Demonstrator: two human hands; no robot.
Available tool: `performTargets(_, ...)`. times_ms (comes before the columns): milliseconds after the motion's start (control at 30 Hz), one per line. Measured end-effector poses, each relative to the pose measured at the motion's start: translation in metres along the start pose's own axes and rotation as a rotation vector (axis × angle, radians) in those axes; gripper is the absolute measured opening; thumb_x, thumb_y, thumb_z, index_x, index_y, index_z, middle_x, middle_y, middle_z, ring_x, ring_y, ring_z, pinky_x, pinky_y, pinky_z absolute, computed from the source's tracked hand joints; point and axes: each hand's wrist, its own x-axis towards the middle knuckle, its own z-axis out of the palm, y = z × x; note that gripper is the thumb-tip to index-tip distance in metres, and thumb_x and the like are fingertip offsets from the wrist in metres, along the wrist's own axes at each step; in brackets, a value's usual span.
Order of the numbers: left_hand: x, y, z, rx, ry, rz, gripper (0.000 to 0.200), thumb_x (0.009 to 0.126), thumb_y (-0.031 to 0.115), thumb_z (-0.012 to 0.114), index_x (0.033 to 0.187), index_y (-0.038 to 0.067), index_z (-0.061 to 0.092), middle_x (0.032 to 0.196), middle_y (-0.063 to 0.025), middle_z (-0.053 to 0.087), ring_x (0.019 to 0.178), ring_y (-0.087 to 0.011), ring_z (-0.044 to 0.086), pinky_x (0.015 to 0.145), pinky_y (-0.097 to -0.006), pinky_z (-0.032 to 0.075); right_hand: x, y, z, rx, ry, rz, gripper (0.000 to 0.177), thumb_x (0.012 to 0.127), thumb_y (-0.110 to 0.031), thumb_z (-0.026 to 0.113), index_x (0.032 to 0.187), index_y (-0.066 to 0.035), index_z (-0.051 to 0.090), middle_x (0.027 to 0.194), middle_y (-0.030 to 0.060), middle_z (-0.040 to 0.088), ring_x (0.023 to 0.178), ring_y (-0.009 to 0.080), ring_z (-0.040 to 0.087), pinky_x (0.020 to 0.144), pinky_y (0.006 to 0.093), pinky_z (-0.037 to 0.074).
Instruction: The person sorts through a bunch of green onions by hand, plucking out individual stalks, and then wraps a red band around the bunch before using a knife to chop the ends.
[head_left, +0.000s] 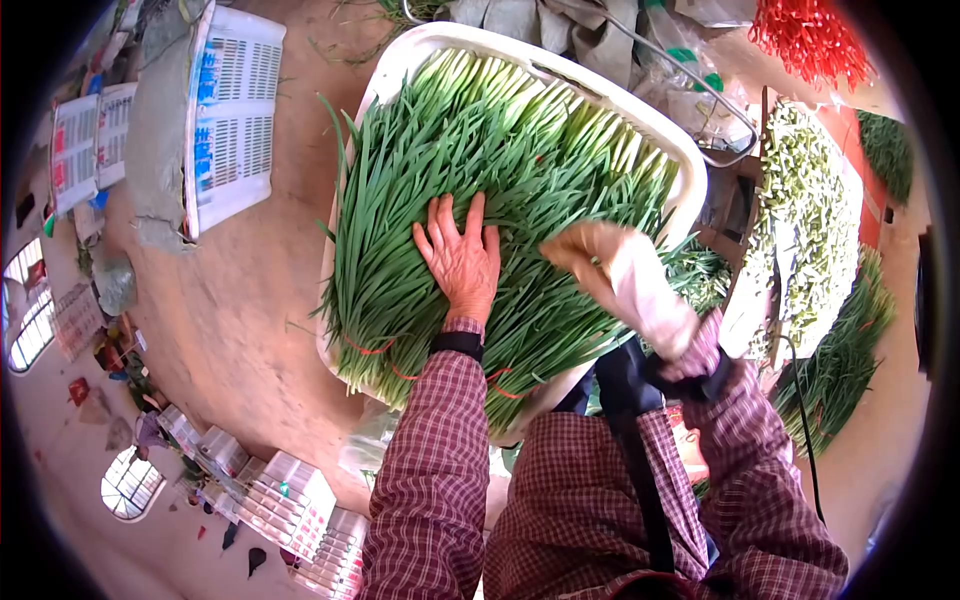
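A white plastic crate (690, 165) is packed with bundles of long green garlic chives (400, 190), some tied with red bands (508, 385). My bare left hand (460, 250) lies flat on the leaves near the middle, fingers spread. To its right, my right hand (610, 270), in a pale glove, hovers over or touches the chives at the crate's right side. Its fingers point left, loosely bent and a little blurred, with nothing visible in them. Pale stem ends show along the far side of the crate.
At right is a heap of chopped pale stems (810, 230), with more chives (840, 370) beside it. A bent metal bar (700, 85) passes behind the crate. Red ties (810, 40) hang at the upper right. White crates (235, 120) stand at left, and stacked boxes (285, 505) at lower left.
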Motion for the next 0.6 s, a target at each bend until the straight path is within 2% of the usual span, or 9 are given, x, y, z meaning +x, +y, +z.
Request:
performTargets(100,-0.001,0.0,0.0,0.015,-0.017,-0.01,0.048,0.086,0.024,0.063,0.133,0.021,0.051,0.134,-0.0116,0.041,0.134,-0.0313,0.033,0.111,-0.0574,0.021,0.061,0.019,0.021,0.365,0.078,0.125,0.019,0.092,-0.009,0.057,0.105,-0.001,0.067,0.086,0.007,0.069,0.074,0.0157,0.064,0.068,0.0286,0.053)
performTargets(233,-0.001,0.0,0.0,0.026,-0.035,-0.018,0.048,0.086,0.025,0.062,0.133,0.021,0.051,0.134,-0.0118,0.041,0.134,-0.0311,0.032,0.111,-0.0568,0.021,0.127,0.041,0.045,0.691,0.12,0.447,0.022,0.095,-0.009,0.053,0.111,-0.004,0.066,0.1,0.0041,0.066,0.087,0.0121,0.06,0.079,0.025,0.049)
performTargets(367,-0.001,0.0,0.002,0.021,-0.038,-0.025,0.046,0.087,0.028,0.058,0.132,0.021,0.052,0.136,-0.0125,0.04,0.135,-0.0311,0.031,0.111,-0.057,0.02,0.148,0.049,0.068,0.735,0.173,0.426,0.023,0.096,-0.013,0.051,0.11,-0.003,0.066,0.098,0.0041,0.066,0.082,0.013,0.06,0.075,0.025,0.049)
performTargets(500,0.001,-0.002,0.001,-0.012,-0.035,-0.034,0.044,0.087,0.027,0.058,0.13,0.018,0.053,0.136,-0.0129,0.04,0.134,-0.0319,0.033,0.11,-0.0572,0.02,0.153,0.028,0.083,0.536,0.224,0.103,0.023,0.091,-0.013,0.059,0.112,-0.007,0.068,0.094,0.0081,0.069,0.078,0.0133,0.062,0.074,0.0266,0.051)
performTargets(533,0.003,-0.001,-0.002,-0.04,-0.029,-0.03,0.041,0.087,0.025,0.059,0.127,0.016,0.056,0.136,-0.0128,0.041,0.134,-0.0322,0.033,0.11,-0.0575,0.02,0.157,0.028,0.09,0.327,0.148,0.0,0.026,0.089,-0.016,0.064,0.114,-0.01,0.068,0.098,0.0098,0.069,0.086,0.0199,0.063,0.082,0.0328,0.051)
performTargets(567,0.004,-0.002,-0.006,-0.039,-0.027,-0.032,0.041,0.087,0.025,0.059,0.127,0.016,0.056,0.136,-0.0128,0.041,0.134,-0.0322,0.033,0.11,-0.0575,0.02,0.157,0.027,0.095,-0.006,0.188,-0.275,0.027,0.087,-0.019,0.065,0.114,-0.014,0.068,0.106,0.0075,0.067,0.101,0.0249,0.06,0.093,0.0391,0.045)
performTargets(600,0.006,-0.006,-0.012,-0.158,0.003,-0.007,0.036,0.086,0.022,0.06,0.121,0.013,0.059,0.134,-0.0127,0.043,0.132,-0.0326,0.035,0.11,-0.0564,0.021,0.153,0.031,0.103,-0.183,0.14,-0.305,0.029,0.086,-0.021,0.065,0.115,-0.015,0.067,0.111,0.0047,0.065,0.107,0.025,0.057,0.098,0.0411,0.041)
